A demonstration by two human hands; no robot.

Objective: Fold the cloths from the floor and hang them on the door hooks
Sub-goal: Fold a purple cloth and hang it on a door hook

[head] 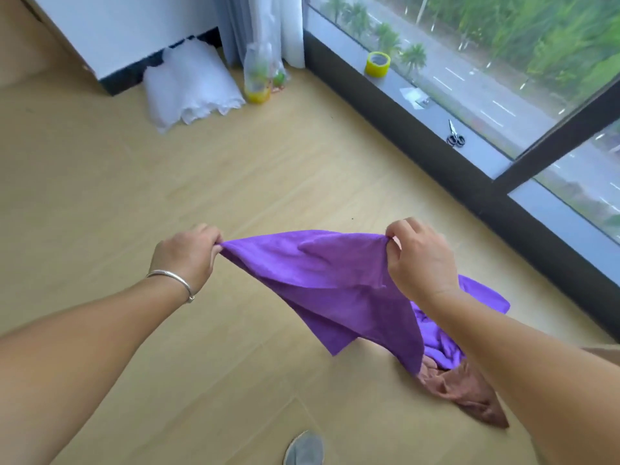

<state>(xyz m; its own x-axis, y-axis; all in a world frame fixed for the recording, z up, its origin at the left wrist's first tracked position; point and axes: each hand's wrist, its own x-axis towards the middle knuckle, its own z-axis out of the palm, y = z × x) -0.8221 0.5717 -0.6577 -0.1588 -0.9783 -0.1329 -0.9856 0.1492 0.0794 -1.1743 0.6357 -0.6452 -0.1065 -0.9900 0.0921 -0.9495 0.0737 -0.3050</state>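
Head camera, looking down past two bare forearms at a pale wood floor [141, 182].

The left hand [186, 255] pinches one top corner of a purple cloth [322, 280], fingers curled tight around the bunched fabric. A thin silver bracelet [174, 280] circles that wrist. The right hand [419, 260] pinches the other top corner between thumb and curled fingers. The cloth is stretched between the two hands, held in the air above the floor, its top edge nearly level and its lower part hanging down to a point toward the lower right.

Below the right forearm, a second purple cloth [483, 293] lies crumpled on the floor, partly hidden by the arm and the held cloth. Touching it on the near side is a rumpled brown cloth [466, 397], also on the floor.

At the bottom edge, the toe of a grey slipper [305, 448] shows.

Farther off, a white pillow [188, 85] leans against the dark base of a white wall. Just beside it stands a clear plastic bag [258, 75] with a yellow item inside. On the window sill [486, 152] along the right sit a roll of yellow tape [377, 63] and, well apart from it, a pair of scissors [454, 134].
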